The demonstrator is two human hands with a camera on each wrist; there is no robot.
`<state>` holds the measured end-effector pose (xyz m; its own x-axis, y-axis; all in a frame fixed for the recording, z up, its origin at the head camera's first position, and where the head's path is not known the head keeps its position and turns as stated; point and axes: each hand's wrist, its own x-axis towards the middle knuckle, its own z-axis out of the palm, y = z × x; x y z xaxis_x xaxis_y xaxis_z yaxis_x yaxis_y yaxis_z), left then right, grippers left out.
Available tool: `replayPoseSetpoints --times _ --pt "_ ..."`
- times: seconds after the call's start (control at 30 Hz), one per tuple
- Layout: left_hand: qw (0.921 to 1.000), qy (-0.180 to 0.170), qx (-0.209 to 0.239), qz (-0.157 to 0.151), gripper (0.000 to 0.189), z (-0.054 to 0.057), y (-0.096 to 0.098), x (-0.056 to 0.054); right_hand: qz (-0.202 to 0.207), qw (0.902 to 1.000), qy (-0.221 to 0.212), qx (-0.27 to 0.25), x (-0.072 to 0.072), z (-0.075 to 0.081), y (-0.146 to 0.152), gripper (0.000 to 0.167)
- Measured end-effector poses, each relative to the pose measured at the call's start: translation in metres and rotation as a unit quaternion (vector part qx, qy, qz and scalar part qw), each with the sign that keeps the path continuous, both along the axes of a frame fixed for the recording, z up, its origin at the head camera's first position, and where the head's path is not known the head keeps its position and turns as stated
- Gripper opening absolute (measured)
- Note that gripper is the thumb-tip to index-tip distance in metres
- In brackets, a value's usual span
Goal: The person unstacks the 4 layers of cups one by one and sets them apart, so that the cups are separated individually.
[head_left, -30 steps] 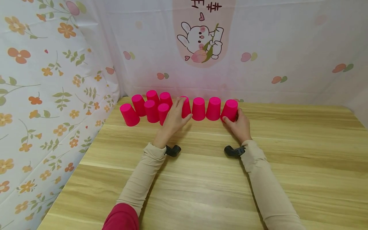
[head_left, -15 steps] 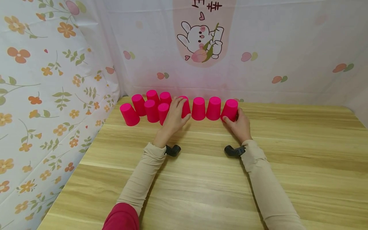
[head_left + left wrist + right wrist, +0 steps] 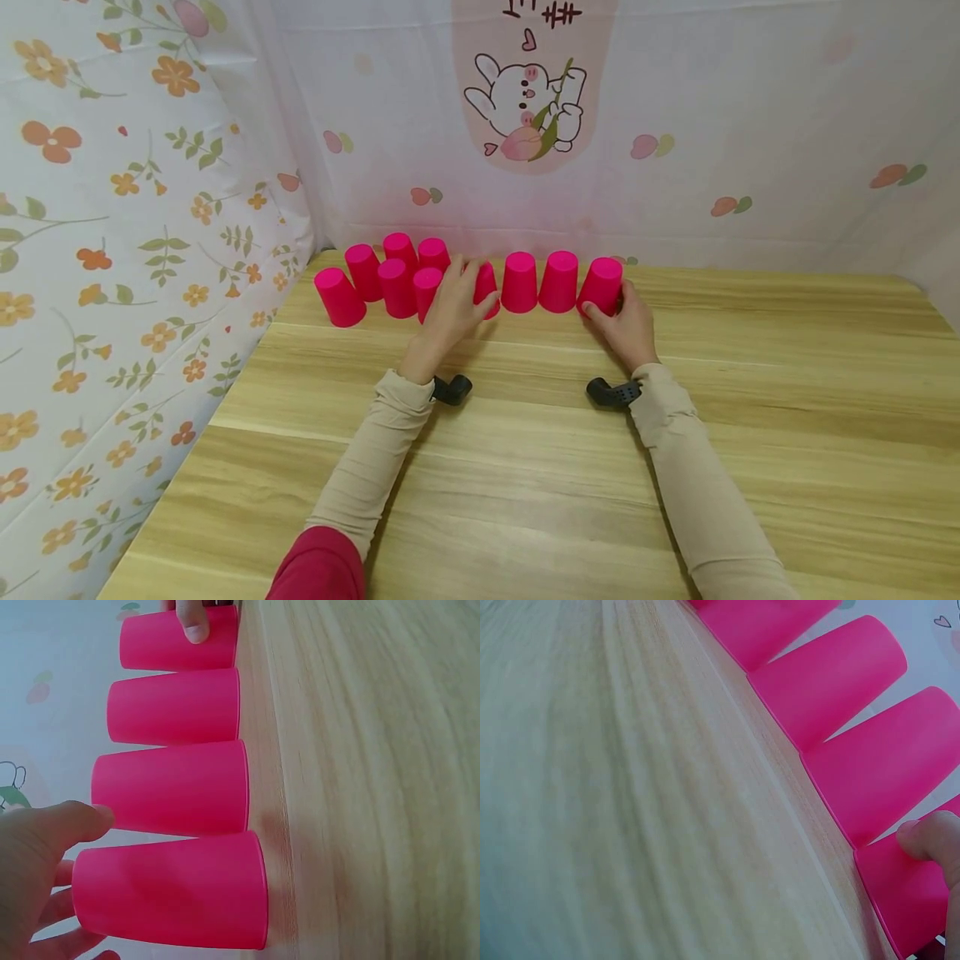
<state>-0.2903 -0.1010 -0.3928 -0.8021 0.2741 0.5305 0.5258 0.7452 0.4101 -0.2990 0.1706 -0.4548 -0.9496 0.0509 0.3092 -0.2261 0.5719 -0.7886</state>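
Upside-down pink plastic cups stand in a row near the table's back. In the head view my left hand [image 3: 450,308] is around the row's leftmost cup [image 3: 487,292], covering part of it. The left wrist view has this cup [image 3: 172,892] nearest, fingers [image 3: 60,945] behind it and the thumb stretched out beside the neighbouring cup [image 3: 172,787]. At the row's other end, my right hand [image 3: 630,329] grips the rightmost cup [image 3: 601,283], its thumb [image 3: 930,836] pressed to the front. Two more cups [image 3: 519,283] [image 3: 558,282] stand between my hands.
Left of my left hand, several more upside-down pink cups [image 3: 397,287] stand in a loose group. Behind the wooden table [image 3: 525,483] hangs a printed white cloth [image 3: 675,192], and a flowered cloth [image 3: 150,275] runs along the left side.
The fingers of my left hand now cover more of the top of the row's leftmost cup. My right hand keeps its grip on the rightmost cup with no visible movement.
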Motion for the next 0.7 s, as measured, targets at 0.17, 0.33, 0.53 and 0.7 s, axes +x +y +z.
replayPoseSetpoints --times 0.17,0.33,0.53,0.7 --pt "0.9991 0.037 0.017 -0.011 0.037 0.0 0.0008 -0.0011 -0.004 1.0 -0.001 0.006 -0.0008 0.0001 0.0014 0.055" --pt "0.9995 0.016 0.027 -0.002 0.042 -0.0005 0.0015 -0.0017 -0.004 1.0 -0.001 0.008 -0.0007 0.0 0.0017 0.054" --pt "0.9968 -0.07 0.016 0.034 0.05 0.0024 0.0007 0.0021 -0.002 1.0 -0.002 0.004 0.0 0.0004 0.0011 0.053" --pt "0.996 -0.085 0.01 0.026 0.05 0.0047 -0.0001 0.0032 -0.003 1.0 -0.003 0.005 -0.0002 0.0004 0.0008 0.052"
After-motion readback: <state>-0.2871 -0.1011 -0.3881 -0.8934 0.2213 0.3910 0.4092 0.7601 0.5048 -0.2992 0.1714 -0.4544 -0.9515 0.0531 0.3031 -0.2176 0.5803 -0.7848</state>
